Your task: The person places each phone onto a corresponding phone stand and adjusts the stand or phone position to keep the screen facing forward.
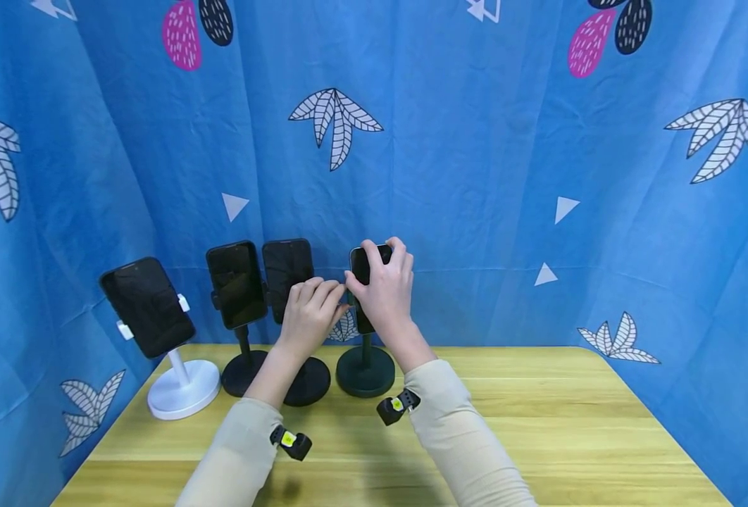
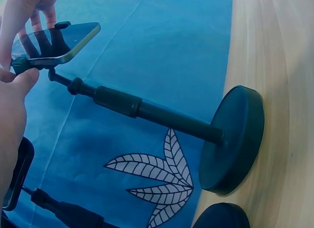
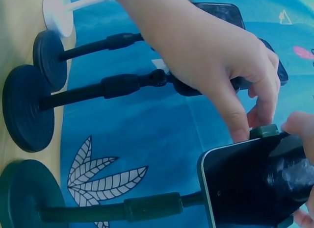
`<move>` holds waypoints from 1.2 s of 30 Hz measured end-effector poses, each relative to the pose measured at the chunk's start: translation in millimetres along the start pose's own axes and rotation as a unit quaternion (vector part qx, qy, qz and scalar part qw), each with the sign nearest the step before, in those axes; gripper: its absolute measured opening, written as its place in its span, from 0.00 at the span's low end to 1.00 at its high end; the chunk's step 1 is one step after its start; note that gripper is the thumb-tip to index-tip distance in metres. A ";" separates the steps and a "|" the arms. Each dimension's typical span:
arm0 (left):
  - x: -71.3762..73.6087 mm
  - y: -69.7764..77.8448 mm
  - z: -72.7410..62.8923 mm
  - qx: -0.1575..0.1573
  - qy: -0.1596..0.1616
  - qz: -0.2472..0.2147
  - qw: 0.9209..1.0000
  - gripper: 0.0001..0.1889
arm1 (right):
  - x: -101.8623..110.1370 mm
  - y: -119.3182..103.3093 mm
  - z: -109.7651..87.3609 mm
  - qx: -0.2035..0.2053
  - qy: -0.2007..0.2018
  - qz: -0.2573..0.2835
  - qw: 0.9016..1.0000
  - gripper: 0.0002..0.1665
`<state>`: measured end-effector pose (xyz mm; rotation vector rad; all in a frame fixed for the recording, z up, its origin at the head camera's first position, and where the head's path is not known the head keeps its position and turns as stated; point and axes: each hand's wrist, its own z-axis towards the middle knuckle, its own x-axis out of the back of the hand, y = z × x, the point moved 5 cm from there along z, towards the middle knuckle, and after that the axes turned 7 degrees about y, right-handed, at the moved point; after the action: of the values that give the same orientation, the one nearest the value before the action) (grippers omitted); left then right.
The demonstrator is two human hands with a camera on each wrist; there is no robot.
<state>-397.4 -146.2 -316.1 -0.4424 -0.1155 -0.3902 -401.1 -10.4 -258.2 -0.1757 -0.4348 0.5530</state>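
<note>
A black-screened smartphone (image 3: 240, 179) sits upright in the clamp of a dark green phone stand (image 1: 365, 370). My right hand (image 1: 385, 289) spans the phone from the front, thumb at its left edge and fingers over its top and right side. From the left, my left hand (image 1: 310, 310) pinches the green side clamp (image 3: 265, 131) between thumb and fingers. In the left wrist view, the left thumb (image 2: 27, 81) is right at that clamp, below the phone's edge. The left hand partly covers the neighbouring phone (image 1: 287, 267) on a black stand (image 1: 308, 382).
Further left stand another phone (image 1: 237, 282) on a black stand (image 1: 243, 373) and a tilted phone (image 1: 148, 306) on a white stand (image 1: 184, 389). All stands line the back of the wooden table (image 1: 539, 422), before a blue patterned curtain (image 1: 475, 211).
</note>
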 end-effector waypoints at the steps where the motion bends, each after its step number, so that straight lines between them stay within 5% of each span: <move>1: 0.6 0.1 0.4 -0.001 0.000 0.001 1.000 0.23 | -0.2 0.1 -0.1 0.000 0.001 -0.001 1.000 0.29; 11: 3.5 -1.6 2.8 0.000 -0.009 0.007 1.000 0.23 | -2.0 1.1 -1.6 0.016 0.026 -0.016 0.999 0.31; 28: 8.0 1.5 -0.6 0.076 -0.018 -0.029 0.997 0.19 | -4.3 5.9 -3.9 0.041 0.004 -0.044 0.998 0.33; 32: 11.7 3.7 -0.7 0.090 0.002 -0.042 0.995 0.18 | -3.2 9.4 -7.7 0.058 0.012 -0.042 0.997 0.34; 36: 16.0 5.8 -0.3 0.129 0.004 -0.060 0.990 0.18 | -0.8 13.1 -10.4 0.078 0.022 -0.036 0.996 0.36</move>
<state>-380.5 -147.0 -315.6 -0.1797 -0.1831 -0.4883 -403.2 -0.3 -271.4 -0.0220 -0.3511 0.5093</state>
